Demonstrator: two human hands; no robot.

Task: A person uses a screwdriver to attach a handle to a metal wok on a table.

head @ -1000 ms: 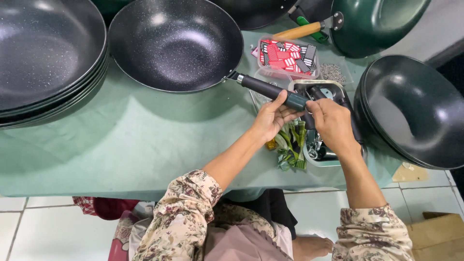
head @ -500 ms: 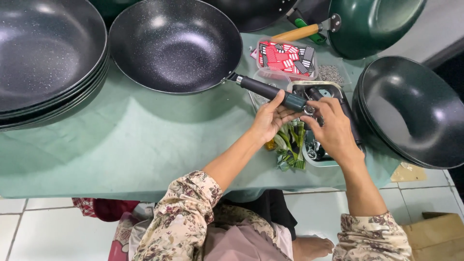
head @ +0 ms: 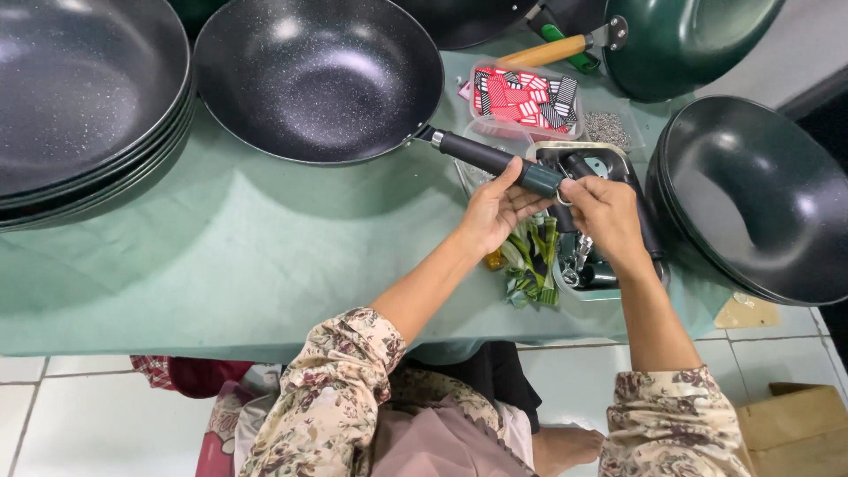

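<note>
The left hand (head: 495, 208) clenches the dark handle (head: 490, 159) of the speckled black non-stick wok (head: 318, 75). The right hand (head: 605, 216) pinches the handle's end, over a tray of metal parts (head: 587, 269).

We counted two hands, a left hand (head: 493, 208) and a right hand (head: 608, 215). We saw one speckled pan (head: 318, 75) with a long handle, one stack of dark pans (head: 79, 97), one stack of black bowls (head: 760, 199), and one green pot (head: 689, 40). We saw one clear box of red and black tags (head: 526, 97) and one bunch of green ties (head: 530, 265).
</note>
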